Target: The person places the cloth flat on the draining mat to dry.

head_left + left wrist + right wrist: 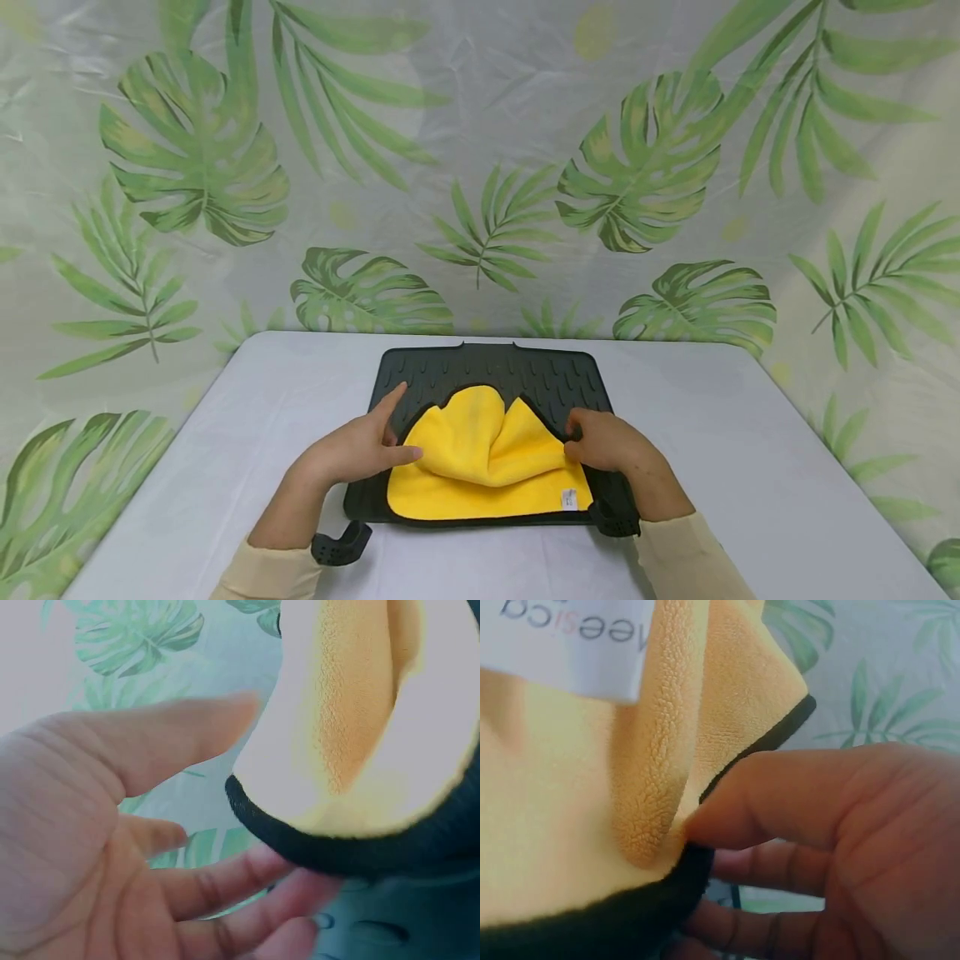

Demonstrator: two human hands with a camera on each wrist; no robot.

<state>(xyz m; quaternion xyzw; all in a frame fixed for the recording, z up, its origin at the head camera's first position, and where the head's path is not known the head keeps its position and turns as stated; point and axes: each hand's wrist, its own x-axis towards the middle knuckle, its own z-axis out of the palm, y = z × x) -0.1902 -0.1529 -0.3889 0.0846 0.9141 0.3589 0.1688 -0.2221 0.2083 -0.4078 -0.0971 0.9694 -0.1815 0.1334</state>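
Note:
A yellow microfibre cloth (487, 467) lies bunched on a black ribbed mat (555, 375) in the middle of the table. Its two far corners are folded up into humps, and a white label (569, 498) shows at its near right corner. My left hand (360, 450) rests at the cloth's left edge with straight fingers on the mat and the thumb touching the yellow fabric. In the left wrist view that hand (112, 825) is spread beside the cloth (352, 712). My right hand (600, 442) pinches the right fold. In the right wrist view its thumb (780, 802) presses the cloth (570, 787), with the fingers beneath.
The mat sits on a light grey table (750, 467) with bare surface to the left and right. A leaf-printed backdrop (480, 167) hangs right behind the table's far edge. Black wrist-camera straps (341, 546) show near both sleeves.

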